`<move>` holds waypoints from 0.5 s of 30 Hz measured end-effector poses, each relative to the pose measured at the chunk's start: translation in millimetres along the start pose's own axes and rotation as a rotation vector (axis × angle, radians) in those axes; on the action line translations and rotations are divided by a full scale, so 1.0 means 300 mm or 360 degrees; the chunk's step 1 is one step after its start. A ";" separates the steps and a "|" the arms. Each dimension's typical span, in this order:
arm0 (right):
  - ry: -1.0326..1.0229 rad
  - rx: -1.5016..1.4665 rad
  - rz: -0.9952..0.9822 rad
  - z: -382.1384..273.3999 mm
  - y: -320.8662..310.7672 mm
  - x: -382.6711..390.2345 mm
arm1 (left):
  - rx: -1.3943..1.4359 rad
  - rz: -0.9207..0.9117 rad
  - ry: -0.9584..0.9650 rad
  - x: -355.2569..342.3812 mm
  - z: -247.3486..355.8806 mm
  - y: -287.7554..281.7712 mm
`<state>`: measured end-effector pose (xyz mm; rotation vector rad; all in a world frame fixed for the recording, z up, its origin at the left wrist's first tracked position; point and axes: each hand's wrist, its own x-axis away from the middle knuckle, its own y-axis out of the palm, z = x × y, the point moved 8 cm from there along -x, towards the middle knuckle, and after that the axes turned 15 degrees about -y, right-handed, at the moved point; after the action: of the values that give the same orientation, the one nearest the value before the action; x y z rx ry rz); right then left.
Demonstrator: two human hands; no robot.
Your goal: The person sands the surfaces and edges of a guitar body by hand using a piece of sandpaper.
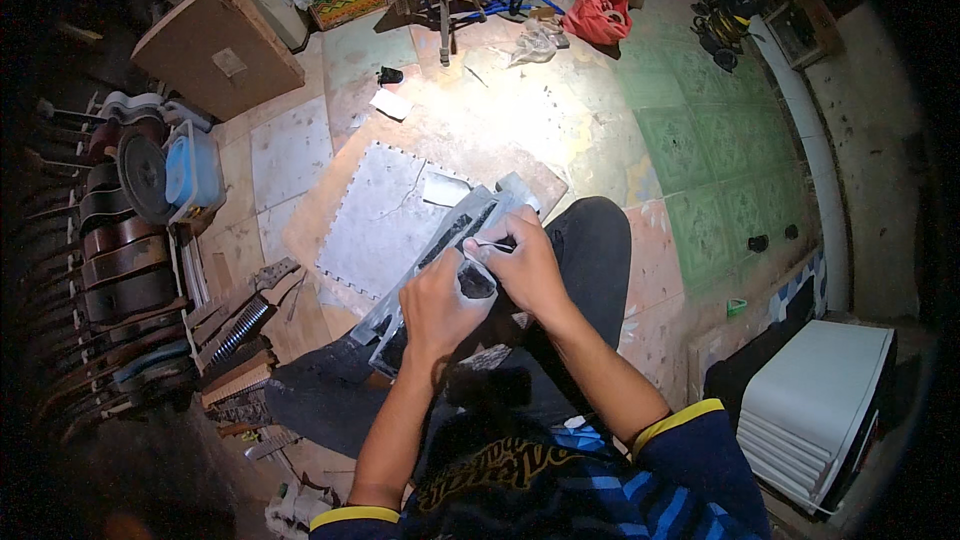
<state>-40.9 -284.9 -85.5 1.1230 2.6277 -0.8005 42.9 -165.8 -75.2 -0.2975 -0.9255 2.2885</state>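
Long grey workpiece (447,232) is slung across your lap in the head view, running from about 7 o'clock up to 1 o'clock, with dark hollows along its upper face and its far end near your right knee (597,230). Your left hand (432,302) is curled up close over it, but honestly I can't tell what it's gripping, since the fingers are mostly hidden and there's just a dark patch by the fist. Your right hand (528,268) looks pinched on a thin strip (491,243), right where your two hands meet.

Off at 11 o'clock from your hands there's a pale mat (370,215) with jagged edges, with a white flat piece (446,189) just beside the workpiece. Tools and offcuts are down around 8 o'clock.

What could bite you: that workpiece sits at a slant, so a shifting knee or a lopsided push might tip or slide it. Your fingers look dusty too, so I'd guess the thin strip could slip from that pinch. And with the glare out at 12 o'clock and your own hands shading the contact point, you might misjudge the spot and nick a fingertip or the edge.
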 end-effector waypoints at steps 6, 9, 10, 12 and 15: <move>0.0236 -0.0243 -0.0069 -0.018 -0.014 0.049 | -0.0026 0.0048 -0.0006 -0.001 0.014 -0.009; 0.0070 -0.0093 0.0030 -0.025 -0.006 0.010 | -0.0031 0.0038 0.0026 0.003 0.007 0.000; 0.0240 -0.0205 -0.0016 -0.011 -0.003 0.044 | -0.0034 0.0025 0.0004 -0.002 0.001 -0.004; 0.0400 -0.0314 -0.0066 -0.002 0.007 0.089 | -0.0031 0.0021 -0.0016 -0.005 0.005 -0.010; 0.0236 -0.0288 0.0084 -0.018 -0.008 0.075 | -0.0010 0.0060 -0.0002 -0.001 0.015 -0.015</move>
<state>-58.2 -269.5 -87.8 1.2379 2.7108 -0.4747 43.3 -166.0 -69.0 -0.3188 -0.9357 2.3209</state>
